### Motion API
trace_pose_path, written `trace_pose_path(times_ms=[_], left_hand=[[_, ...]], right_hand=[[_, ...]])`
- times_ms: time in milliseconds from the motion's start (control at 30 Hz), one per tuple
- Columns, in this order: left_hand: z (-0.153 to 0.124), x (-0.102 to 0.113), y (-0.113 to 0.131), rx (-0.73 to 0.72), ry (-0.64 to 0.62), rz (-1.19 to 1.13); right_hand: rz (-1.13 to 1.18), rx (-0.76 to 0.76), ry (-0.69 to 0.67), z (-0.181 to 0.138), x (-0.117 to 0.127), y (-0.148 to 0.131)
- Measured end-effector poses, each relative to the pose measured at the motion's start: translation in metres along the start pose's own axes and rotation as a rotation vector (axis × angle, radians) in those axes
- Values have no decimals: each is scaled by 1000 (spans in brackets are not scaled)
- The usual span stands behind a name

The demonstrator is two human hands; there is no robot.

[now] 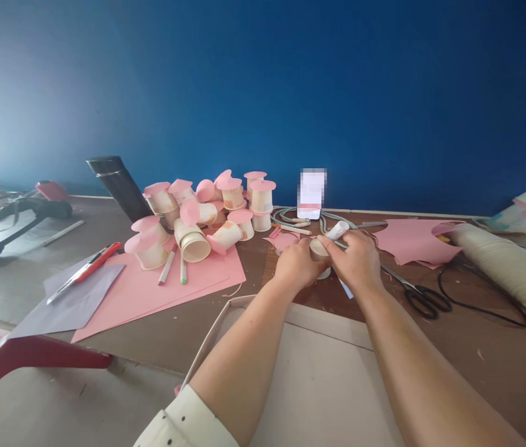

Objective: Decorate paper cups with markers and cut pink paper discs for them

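Note:
My left hand (296, 266) is closed around a small paper cup (319, 249), whose pale round end shows between my two hands. My right hand (356, 259) grips a white tube (338, 230), like a glue stick, tilted against the cup's end. The tip of the tube is hidden by my fingers. Just behind the left hand lie pink paper scraps (284, 241). To the left, several paper cups (231, 197) with pink paper discs on their ends stand or lie in a cluster.
Scissors (423, 299), a black cord (486, 304) and stacked cups (500, 267) lie right. A phone (312, 194) leans on the blue wall. Leftward are pink sheets (151, 310), markers (183, 268), a red cutter (86, 270) and a black flask (120, 186). An open box (328, 372) sits below my forearms.

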State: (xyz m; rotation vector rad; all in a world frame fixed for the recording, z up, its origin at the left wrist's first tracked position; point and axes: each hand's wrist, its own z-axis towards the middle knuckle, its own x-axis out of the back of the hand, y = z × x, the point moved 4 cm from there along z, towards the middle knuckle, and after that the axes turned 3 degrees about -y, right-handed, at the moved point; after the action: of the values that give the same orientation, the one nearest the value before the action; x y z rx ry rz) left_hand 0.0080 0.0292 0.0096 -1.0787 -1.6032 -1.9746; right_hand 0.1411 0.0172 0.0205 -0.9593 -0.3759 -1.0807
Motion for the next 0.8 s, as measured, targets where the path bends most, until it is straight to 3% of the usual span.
trace_pose_path(times_ms=[233, 333, 433, 533, 633, 800], left_hand=[[-1, 0, 0, 30, -16, 16], [-2, 1, 1, 28, -22, -4], [-3, 1, 1, 28, -24, -37], [-3, 1, 1, 24, -32, -45], [-3, 1, 2, 27, -35, -36], [-4, 2, 3, 19, -40, -37]], right_hand=[[206, 21, -121, -1, -2, -11], [463, -230, -107, 0, 1, 1], [917, -512, -47, 1, -1, 16], [1244, -643, -116, 2, -8, 21], [1318, -631, -175, 3, -13, 22], [1332, -612, -146, 4, -14, 28]])
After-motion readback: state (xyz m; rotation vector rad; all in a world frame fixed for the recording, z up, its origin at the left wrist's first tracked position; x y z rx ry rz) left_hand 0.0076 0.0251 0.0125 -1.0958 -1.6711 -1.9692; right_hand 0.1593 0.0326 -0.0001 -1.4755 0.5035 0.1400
